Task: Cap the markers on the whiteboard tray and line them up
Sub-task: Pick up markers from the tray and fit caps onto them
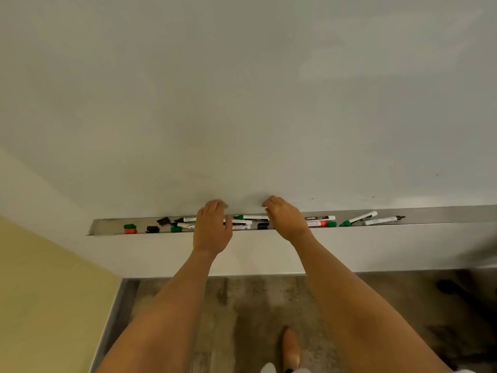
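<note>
Head view: both hands hover over the whiteboard tray [430, 215], a narrow trough along the whiteboard [242, 90] bottom edge. Left hand [212, 228] and right hand [286, 218] have fingers loosely curled, each grip empty. Markers [357, 218] lie scattered inside, some uncapped; loose caps [130, 229] sit near the tray's left end, with bare tray at far right.

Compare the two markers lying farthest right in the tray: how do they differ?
The green marker has a green tip and collar; the black-tipped marker ends in a black tip. The green marker points left and lies more tilted; the black-tipped marker points right, nearly along the tray. Both are white-barrelled, uncapped and untouched by either hand.
</note>
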Motion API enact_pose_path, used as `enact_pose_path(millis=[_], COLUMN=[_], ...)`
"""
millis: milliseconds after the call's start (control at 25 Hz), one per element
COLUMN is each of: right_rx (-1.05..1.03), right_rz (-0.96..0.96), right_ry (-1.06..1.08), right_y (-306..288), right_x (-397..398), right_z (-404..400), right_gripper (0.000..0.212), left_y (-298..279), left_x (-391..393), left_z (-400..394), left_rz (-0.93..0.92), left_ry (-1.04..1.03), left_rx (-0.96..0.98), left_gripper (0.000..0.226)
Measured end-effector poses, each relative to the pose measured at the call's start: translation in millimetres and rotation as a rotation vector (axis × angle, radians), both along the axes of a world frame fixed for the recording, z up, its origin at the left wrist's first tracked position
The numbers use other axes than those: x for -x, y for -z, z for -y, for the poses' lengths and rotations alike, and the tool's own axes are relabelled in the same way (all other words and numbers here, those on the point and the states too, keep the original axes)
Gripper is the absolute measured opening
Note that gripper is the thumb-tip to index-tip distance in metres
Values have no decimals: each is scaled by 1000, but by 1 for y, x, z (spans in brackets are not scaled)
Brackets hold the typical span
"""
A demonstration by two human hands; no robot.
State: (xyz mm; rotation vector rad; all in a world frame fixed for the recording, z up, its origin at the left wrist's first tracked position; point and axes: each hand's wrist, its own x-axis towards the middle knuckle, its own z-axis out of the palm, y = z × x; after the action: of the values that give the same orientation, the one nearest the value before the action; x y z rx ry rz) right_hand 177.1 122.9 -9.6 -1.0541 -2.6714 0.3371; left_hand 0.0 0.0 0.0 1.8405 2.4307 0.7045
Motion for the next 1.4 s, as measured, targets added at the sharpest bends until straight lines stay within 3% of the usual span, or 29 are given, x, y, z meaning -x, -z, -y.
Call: enact_pose_path(millis=[160, 400, 520, 680, 840, 1160, 1400], right_rx=[94, -48, -124, -197, -126, 61, 134], right_rz=[168, 366, 371, 94, -232, -419, -490], right_ry=[-68, -244, -326, -383, -247, 3, 79], right_y=[20, 41, 50, 49, 55, 60, 59], right_x=[10, 28, 30, 9, -44, -99, -104], right_z=[-16, -28, -38, -45, -47, -39, -35], right_gripper=[26, 19, 22, 31, 25, 30, 29], left_y=[20, 41, 48, 54, 60, 64, 70], left_x=[-8, -19, -21, -30, -46, -73, -77], left_z=[1, -5, -10, -21, -35, -82, -96], left_rz=[73, 67, 57, 42, 34, -157, -177], left_ry=[-62, -57, -84, -61, 11, 329, 335], left_rx=[87, 95, 69, 60, 28, 248, 280], left_gripper=[19, 16, 12, 12, 23, 38, 30])
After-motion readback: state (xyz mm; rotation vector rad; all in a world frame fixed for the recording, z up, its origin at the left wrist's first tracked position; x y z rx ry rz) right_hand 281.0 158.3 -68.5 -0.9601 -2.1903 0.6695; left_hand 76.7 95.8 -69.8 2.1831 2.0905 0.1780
